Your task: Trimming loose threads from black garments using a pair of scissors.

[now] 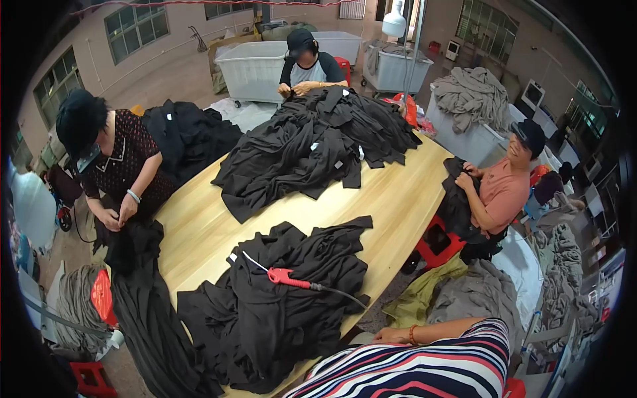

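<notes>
So, right hand (391, 336) resting flat by black clothes (279, 312), holding nothing, red tool (286, 277) on top, left hand hidden

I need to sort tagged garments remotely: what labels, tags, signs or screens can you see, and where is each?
Small white sewn-in labels: on the black garments in the far pile, tiny pale rectangles.
White tag: left edge of the near black garment pile, small and rectangular.
White label: on the dark heap behind the left co-worker.
Box-shaped white units with dark panels: far right by the wall; cannot tell whether they are screens.
No signs visible.
</notes>
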